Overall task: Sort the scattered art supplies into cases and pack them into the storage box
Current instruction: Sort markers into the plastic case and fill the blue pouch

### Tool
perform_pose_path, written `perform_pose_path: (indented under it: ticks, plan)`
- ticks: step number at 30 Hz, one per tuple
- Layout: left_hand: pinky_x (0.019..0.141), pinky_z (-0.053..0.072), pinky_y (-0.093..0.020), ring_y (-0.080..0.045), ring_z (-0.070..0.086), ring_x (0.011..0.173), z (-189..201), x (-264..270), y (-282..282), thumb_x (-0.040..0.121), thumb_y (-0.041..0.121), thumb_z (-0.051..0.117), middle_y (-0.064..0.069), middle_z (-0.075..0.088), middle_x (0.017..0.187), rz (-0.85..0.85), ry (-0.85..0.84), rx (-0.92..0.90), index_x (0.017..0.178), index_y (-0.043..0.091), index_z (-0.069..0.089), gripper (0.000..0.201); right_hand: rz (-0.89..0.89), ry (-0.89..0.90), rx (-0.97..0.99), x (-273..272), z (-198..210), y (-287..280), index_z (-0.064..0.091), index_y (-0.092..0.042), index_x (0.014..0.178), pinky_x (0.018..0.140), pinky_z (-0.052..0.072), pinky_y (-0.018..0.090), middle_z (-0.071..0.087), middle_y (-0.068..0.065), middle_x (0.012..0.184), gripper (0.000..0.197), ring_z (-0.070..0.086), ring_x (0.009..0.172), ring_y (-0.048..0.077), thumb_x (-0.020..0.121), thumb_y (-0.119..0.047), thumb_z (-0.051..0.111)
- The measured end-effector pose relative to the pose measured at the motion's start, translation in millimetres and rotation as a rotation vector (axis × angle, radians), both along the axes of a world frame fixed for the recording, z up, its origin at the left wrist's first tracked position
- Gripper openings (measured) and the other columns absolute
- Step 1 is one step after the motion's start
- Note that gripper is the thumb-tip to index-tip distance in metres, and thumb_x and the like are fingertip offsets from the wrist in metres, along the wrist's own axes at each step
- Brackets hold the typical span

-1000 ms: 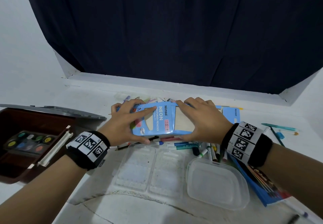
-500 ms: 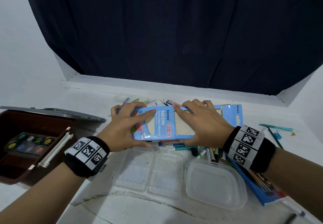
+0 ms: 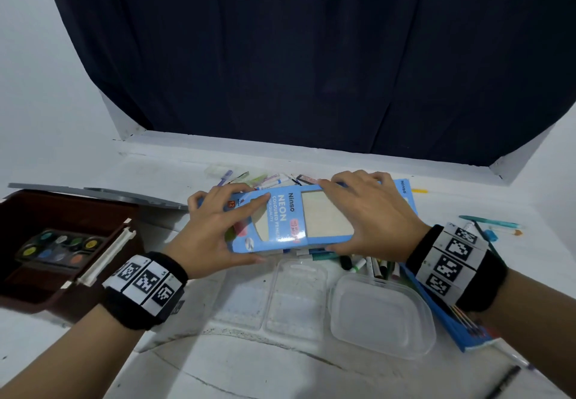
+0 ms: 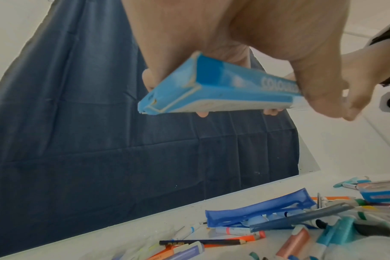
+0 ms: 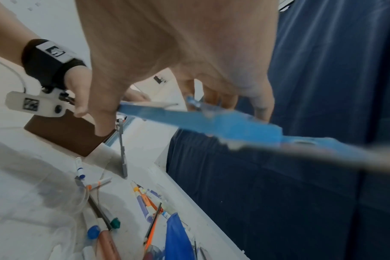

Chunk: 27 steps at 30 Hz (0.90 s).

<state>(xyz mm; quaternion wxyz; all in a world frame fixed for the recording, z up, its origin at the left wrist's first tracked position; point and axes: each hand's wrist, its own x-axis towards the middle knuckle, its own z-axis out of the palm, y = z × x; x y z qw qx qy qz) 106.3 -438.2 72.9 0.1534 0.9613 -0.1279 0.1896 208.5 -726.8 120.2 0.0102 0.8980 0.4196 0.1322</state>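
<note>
Both hands hold a flat blue coloured-pencil box (image 3: 304, 218) level above the scattered pens and markers (image 3: 367, 266) on the white table (image 3: 280, 367). The left hand (image 3: 215, 230) grips the box's left end, thumb along the near edge and fingers curled over the far edge, with the index finger lying flat on the printed top face. The right hand (image 3: 371, 211) grips the right part of the box the same way, thumb on the near edge and fingers wrapped over the far one; the box's hang-tab end sticks out beyond it. In the left wrist view the box (image 4: 211, 88) is clear of the table, its closed end flap facing the camera. Left of the box sits an open brown storage box (image 3: 62, 211) with a watercolour palette (image 3: 59, 247) inside. Nearer than the box lie a clear blister tray (image 3: 280, 299) and a clear plastic container (image 3: 383, 314).
</note>
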Motion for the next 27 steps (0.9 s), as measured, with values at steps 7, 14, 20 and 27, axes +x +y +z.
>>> perform_pose_path:
  ticks: [7, 14, 20, 27]
  plan:
    - [0.106, 0.005, -0.032, -0.009, 0.021, 0.138, 0.4, -17.0, -7.8, 0.065, 0.079, 0.063, 0.008, 0.031, 0.144, -0.018, -0.012, 0.028, 0.149, 0.042, 0.035, 0.096, 0.085, -0.002, 0.035, -18.3, -1.1, 16.2, 0.027, -0.02, 0.151, 0.104, 0.029, 0.041, 0.049, -0.005, 0.135, 0.106, 0.048, 0.119, 0.017, 0.064, -0.071, 0.062]
    - [0.101, 0.013, -0.027, -0.015, 0.031, 0.129, -25.1, -44.9, -7.9, 0.067, 0.085, 0.058, 0.003, 0.034, 0.135, 0.012, 0.055, -0.017, 0.149, 0.045, 0.032, 0.095, 0.149, 0.074, -0.123, -37.5, -19.0, 36.2, 0.004, -0.028, 0.156, 0.117, 0.007, 0.061, 0.034, -0.001, 0.152, 0.122, 0.029, 0.142, 0.019, 0.063, -0.073, 0.067]
    - [0.101, 0.018, -0.031, -0.013, 0.034, 0.127, -48.3, -76.0, 14.5, 0.067, 0.089, 0.055, 0.006, 0.035, 0.132, 0.102, 0.089, -0.056, 0.149, 0.047, 0.032, 0.096, 0.082, 0.237, -0.067, -34.0, -28.7, 34.5, 0.019, -0.035, 0.153, 0.118, 0.01, 0.061, 0.034, -0.007, 0.146, 0.106, 0.027, 0.139, 0.016, 0.065, -0.068, 0.07]
    - [0.1, 0.031, -0.033, -0.012, 0.038, 0.118, -61.6, -99.9, 21.3, 0.06, 0.092, 0.061, 0.009, 0.033, 0.128, 0.145, 0.113, -0.136, 0.147, 0.057, 0.025, 0.101, 0.233, 0.186, 0.009, -55.7, -63.9, 82.8, 0.037, -0.031, 0.144, 0.095, 0.042, 0.048, 0.047, -0.004, 0.132, 0.096, 0.042, 0.127, 0.019, 0.06, -0.062, 0.071]
